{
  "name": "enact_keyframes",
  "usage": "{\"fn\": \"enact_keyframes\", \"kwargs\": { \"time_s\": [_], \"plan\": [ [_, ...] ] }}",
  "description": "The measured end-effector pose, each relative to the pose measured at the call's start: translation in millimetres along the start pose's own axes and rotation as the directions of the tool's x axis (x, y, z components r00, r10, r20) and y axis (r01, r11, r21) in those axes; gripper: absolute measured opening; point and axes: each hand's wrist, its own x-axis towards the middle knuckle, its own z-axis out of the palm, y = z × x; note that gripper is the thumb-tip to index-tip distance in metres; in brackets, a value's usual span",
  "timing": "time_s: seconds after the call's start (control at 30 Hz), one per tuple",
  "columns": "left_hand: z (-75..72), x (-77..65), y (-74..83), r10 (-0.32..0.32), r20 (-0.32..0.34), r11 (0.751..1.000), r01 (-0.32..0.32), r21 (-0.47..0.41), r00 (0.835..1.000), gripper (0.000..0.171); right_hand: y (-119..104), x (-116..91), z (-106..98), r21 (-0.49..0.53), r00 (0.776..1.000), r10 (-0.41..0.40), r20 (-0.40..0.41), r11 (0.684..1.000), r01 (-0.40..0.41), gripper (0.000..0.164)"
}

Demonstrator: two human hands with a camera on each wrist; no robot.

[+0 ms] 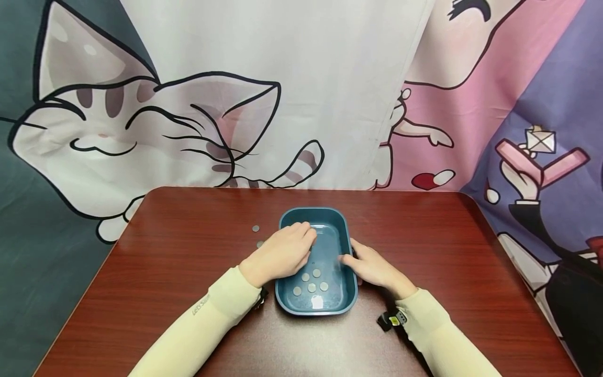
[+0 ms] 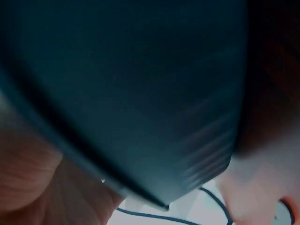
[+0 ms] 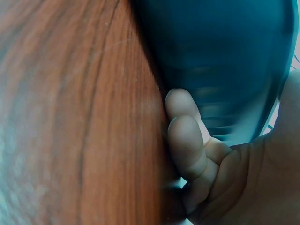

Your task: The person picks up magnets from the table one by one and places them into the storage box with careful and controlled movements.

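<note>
A blue rectangular tray (image 1: 347, 230) with rounded corners sits on the table, and several silver coins (image 1: 312, 288) lie on its floor toward the near end. Over the tray's left rim reaches my left hand (image 1: 285, 250), its fingers bent down inside; the fingertips are hidden, and I cannot tell whether they hold a coin. My right hand (image 1: 374, 266) holds the tray's right side, thumb over the rim. In the right wrist view, its fingers (image 3: 185, 140) lie low against the tray's outer wall (image 3: 220, 61). The left wrist view is mostly filled by the tray's dark wall (image 2: 131, 103).
Two loose coins, one a coin (image 1: 256, 229) farther back, lie on the table left of the tray. The reddish-brown wooden table (image 1: 188, 251) extends to both sides. Behind it hangs a cartoon-printed curtain (image 1: 339, 104). Both wrists wear small dark cameras, including the right wrist camera (image 1: 387, 321).
</note>
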Motion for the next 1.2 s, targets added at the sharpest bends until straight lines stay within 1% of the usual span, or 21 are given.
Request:
{"fn": "enact_keyframes", "kwargs": {
  "time_s": [0.13,0.23,0.47,0.7,0.93,1.2],
  "plan": [
    [7.2,2.0,3.6,0.022,0.014,1.000,-0.022,0.000,1.000,0.010,0,0,0,-0.002,1.000,-0.004,0.000,1.000,0.004,0.038],
    [11.8,3.4,6.5,0.027,0.040,1.000,-0.027,-0.001,0.999,0.012,0,0,0,0.000,1.000,-0.004,0.000,1.000,0.004,0.037],
    [19.4,4.7,11.5,0.008,0.107,0.999,-0.011,0.031,0.994,0.012,0,0,0,-0.011,1.000,0.000,-0.002,1.000,0.000,0.036],
    [22.2,5.1,13.4,-0.012,0.162,0.998,0.000,0.070,0.987,0.015,1,0,-1,-0.014,1.000,0.003,0.002,1.000,-0.003,0.037],
    [22.3,4.0,15.1,-0.017,0.180,0.994,-0.002,0.107,0.983,0.015,1,0,0,-0.011,1.000,0.000,0.001,1.000,0.000,0.039],
    [24.3,3.7,15.2,-0.034,0.209,0.994,0.012,0.108,0.977,0.016,0,-1,0,-0.008,1.000,0.000,-0.001,1.000,0.000,0.038]
  ]
}}
